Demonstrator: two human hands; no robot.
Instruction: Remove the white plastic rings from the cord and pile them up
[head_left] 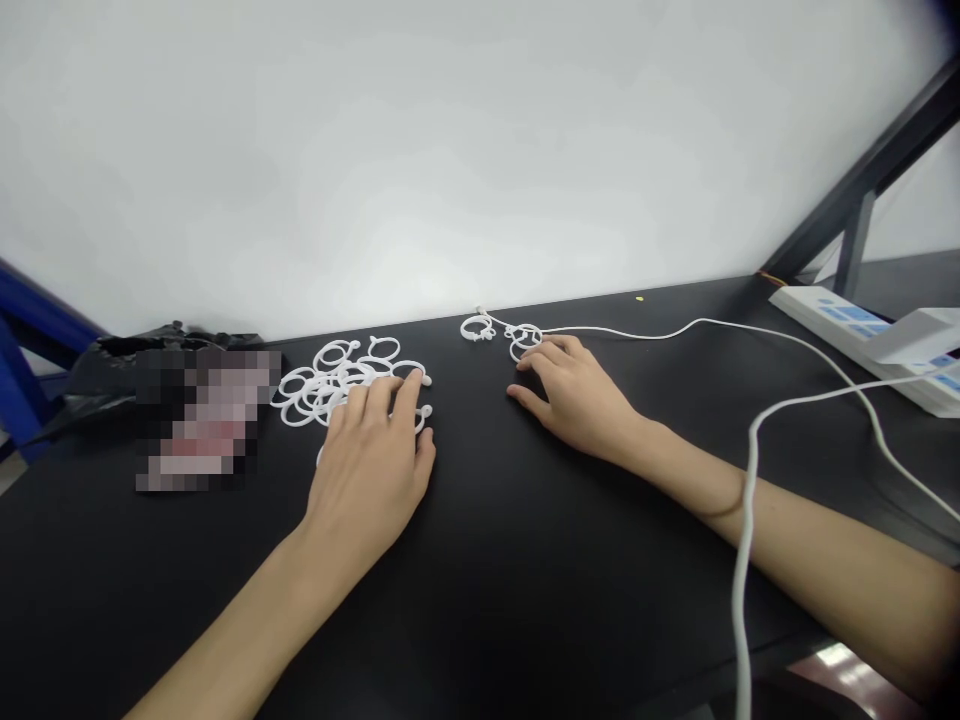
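My left hand (373, 455) lies flat on the black table (495, 560), fingers stretched out over the near edge of a pile of several white plastic rings (330, 380). My right hand (574, 395) rests palm down to the right, fingers extended, with the fingertips touching a few white rings (517, 335) threaded on a thin white cord (675, 330). One more ring (477, 328) sits at the cord's left end. Neither hand grips anything.
A crumpled black plastic bag (112, 375) lies at the left, beside a blurred patch. A white power strip (877, 340) sits at the right edge. A thicker white cable (750, 520) crosses my right forearm. A white wall stands behind the table.
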